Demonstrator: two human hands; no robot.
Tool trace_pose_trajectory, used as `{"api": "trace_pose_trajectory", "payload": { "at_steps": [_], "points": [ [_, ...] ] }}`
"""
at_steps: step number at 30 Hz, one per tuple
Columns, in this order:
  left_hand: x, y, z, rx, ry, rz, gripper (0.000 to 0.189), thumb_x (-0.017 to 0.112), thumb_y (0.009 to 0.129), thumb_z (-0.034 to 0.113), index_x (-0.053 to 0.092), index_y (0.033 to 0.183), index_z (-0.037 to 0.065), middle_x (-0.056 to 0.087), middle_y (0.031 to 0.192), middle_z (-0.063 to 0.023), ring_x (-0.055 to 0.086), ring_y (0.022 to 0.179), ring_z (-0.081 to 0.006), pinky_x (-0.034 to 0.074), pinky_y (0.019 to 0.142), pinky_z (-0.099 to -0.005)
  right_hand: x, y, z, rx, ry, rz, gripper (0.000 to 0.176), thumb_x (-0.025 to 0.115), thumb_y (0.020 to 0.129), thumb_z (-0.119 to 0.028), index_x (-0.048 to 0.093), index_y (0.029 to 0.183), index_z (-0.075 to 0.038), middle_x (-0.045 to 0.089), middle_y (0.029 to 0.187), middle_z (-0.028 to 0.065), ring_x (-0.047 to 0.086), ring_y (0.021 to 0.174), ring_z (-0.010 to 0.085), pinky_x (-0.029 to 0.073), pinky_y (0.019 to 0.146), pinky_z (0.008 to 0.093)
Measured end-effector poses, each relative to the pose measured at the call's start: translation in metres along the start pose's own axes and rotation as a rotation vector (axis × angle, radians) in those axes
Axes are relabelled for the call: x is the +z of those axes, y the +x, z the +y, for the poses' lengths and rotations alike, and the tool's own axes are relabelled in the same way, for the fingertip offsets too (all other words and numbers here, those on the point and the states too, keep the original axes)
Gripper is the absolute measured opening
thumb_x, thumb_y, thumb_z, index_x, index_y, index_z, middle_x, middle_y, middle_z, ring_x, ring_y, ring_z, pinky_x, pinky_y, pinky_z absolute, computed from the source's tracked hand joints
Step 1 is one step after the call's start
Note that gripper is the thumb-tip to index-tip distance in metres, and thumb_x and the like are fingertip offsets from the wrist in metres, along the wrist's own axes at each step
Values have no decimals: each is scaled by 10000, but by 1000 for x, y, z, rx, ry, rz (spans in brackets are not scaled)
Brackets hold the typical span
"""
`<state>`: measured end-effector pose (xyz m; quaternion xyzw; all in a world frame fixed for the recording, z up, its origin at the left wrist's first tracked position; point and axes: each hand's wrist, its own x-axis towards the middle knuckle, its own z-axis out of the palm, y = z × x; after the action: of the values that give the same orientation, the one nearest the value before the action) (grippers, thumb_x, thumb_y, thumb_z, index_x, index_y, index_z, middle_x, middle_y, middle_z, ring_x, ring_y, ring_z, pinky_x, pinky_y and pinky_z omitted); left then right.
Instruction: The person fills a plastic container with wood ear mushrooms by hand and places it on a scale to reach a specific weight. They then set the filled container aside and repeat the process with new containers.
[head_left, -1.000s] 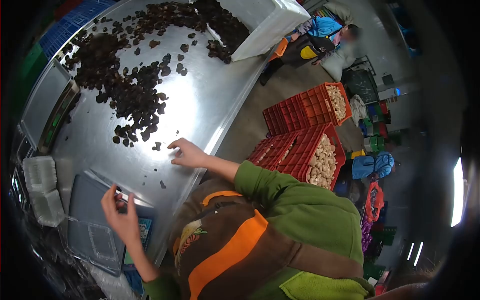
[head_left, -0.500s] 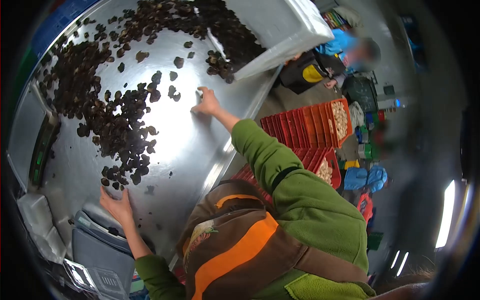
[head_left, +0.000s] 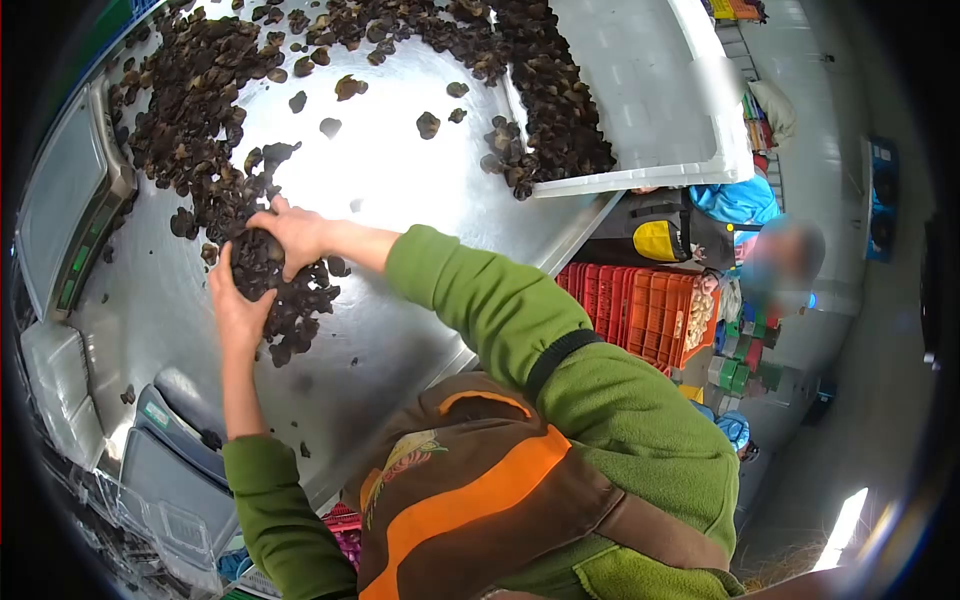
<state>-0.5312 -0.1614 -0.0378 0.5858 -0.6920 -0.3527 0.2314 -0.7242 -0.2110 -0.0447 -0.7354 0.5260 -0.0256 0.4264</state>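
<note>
Cupping dark pieces (head_left: pixel 256 262), scale (head_left: pixel 72 200) nearby

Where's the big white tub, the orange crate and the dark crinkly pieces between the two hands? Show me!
White tub (head_left: pixel 650 180): head view, on its near rim.
Orange crate (head_left: pixel 657 318): head view, on its side wall.
Dark crinkly pieces (head_left: pixel 262 264): head view, middle of the clump.

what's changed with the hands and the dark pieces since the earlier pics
The right hand moved leftward from bare metal onto the dark pieces; the left hand moved forward, away from the body, to meet them. Both now cup a clump between them; how firmly isn't clear. The white bin and clear containers stayed on the table.
</note>
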Motion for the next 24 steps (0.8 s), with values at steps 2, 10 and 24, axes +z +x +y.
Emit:
{"api": "trace_pose_trajectory", "payload": {
  "at_steps": [2, 10, 24],
  "points": [
    [5, -3, 11, 6, -37, 14, 847, 788, 619, -8, 401, 1368, 77, 490, 1219, -173, 480, 1166, -359, 392, 1016, -420, 11, -7, -12, 5, 95, 73, 932, 856, 515, -182, 402, 1328, -148, 417, 1192, 234, 542, 1044, 408, 462, 927, 423],
    [1, -71, 37, 97, 96, -68, 814, 784, 608, -16, 445, 1339, 93, 446, 1298, -181, 460, 1173, -395, 421, 967, -445, 47, -85, -7, -136, 104, 204, 875, 826, 554, -121, 441, 1339, -149, 406, 1246, 241, 508, 1090, 430, 450, 937, 458],
    [-21, -165, -26, -300, 265, -23, 1115, 869, 517, 80, 273, 1460, 71, 405, 1243, -190, 458, 1142, -371, 433, 949, -407, -14, -122, 84, 395, -378, 65, 1006, 870, 563, -142, 348, 1417, -251, 421, 1329, 211, 497, 1164, 364, 480, 956, 424]
  ]
}}
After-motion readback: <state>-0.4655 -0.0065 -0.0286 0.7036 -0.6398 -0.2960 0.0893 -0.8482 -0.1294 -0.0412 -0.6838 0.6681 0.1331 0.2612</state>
